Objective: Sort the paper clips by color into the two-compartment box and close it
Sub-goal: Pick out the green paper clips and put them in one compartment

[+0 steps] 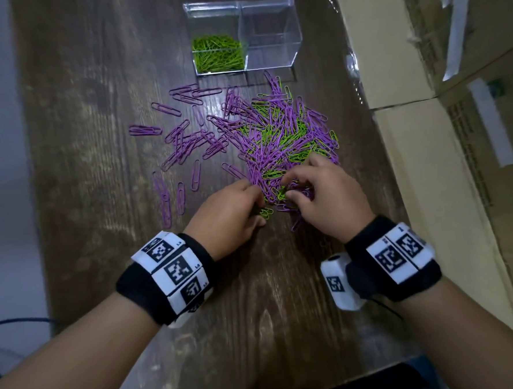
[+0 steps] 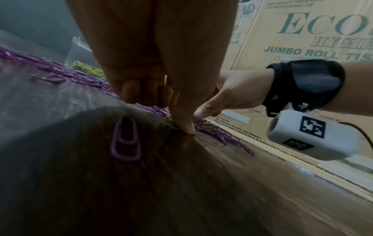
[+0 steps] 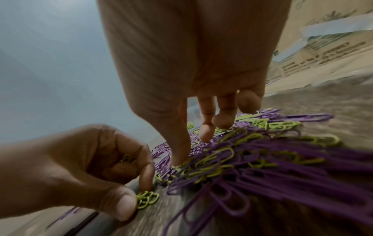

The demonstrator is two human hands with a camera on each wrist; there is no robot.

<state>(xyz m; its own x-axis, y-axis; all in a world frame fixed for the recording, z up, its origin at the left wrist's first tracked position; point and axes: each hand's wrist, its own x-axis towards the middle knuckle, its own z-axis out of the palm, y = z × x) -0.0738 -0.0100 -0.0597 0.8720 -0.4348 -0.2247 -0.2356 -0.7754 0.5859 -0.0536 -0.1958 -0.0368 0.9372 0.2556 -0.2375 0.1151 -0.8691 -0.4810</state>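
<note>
A clear two-compartment box (image 1: 239, 6) stands open at the far side of the wooden table. Its left compartment holds green paper clips (image 1: 218, 54); the right one (image 1: 271, 35) has none. In front of it lies a mixed pile of purple and green clips (image 1: 287, 132), with purple clips (image 1: 185, 135) spread out to its left. My left hand (image 1: 254, 208) is at the pile's near edge, fingers curled round a small bunch of green clips (image 3: 146, 199). Just beside it, my right hand (image 1: 289, 189) has its thumb (image 3: 177, 156) and fingertips down on the pile.
Cardboard cartons (image 1: 405, 50) line the table's right edge, close to the pile. A lone purple clip (image 2: 126, 138) lies near my left wrist. A dark cable (image 1: 16, 321) runs off the table's left side. Bare wood (image 1: 270, 298) lies between my forearms.
</note>
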